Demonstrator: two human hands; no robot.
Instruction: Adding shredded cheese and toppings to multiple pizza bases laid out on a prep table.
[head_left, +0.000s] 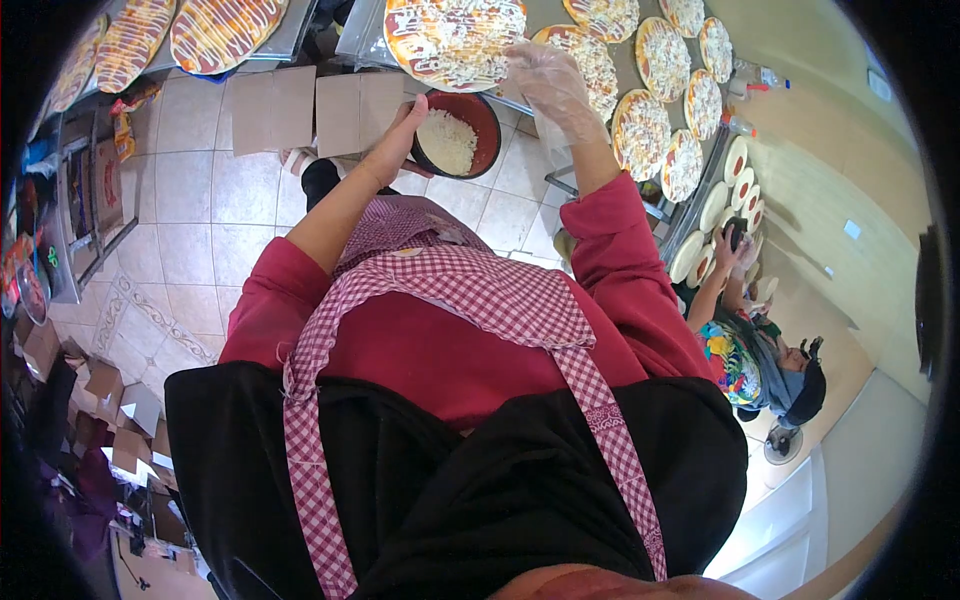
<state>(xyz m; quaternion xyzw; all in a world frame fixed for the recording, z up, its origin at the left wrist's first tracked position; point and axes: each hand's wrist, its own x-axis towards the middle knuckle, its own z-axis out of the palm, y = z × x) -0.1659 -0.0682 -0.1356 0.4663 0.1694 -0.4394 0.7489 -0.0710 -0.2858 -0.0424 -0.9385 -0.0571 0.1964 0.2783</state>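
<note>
My bare left hand (397, 142) holds a round bowl (487, 135), dark outside and reddish inside, with grated white cheese (448, 142) in it. My right hand (547, 82), in a clear plastic glove, is at the right edge of a large unbaked pizza (454, 45) topped with sauce stripes and grated cheese. Its fingers point down to the pizza, and whether they pinch any cheese cannot be told. Just right of this hand lies another cheese-covered pizza (592, 71). The bowl is just below the table edge, close to the large pizza.
Several smaller cheese-topped pizzas (664, 60) lie on the table at the right. Pizzas with sauce stripes but no cheese (225, 30) are on a table at upper left. A co-worker (750, 360) handles sauced dough bases (742, 187) at far right. Flattened cardboard (360, 112) lies below the table edge.
</note>
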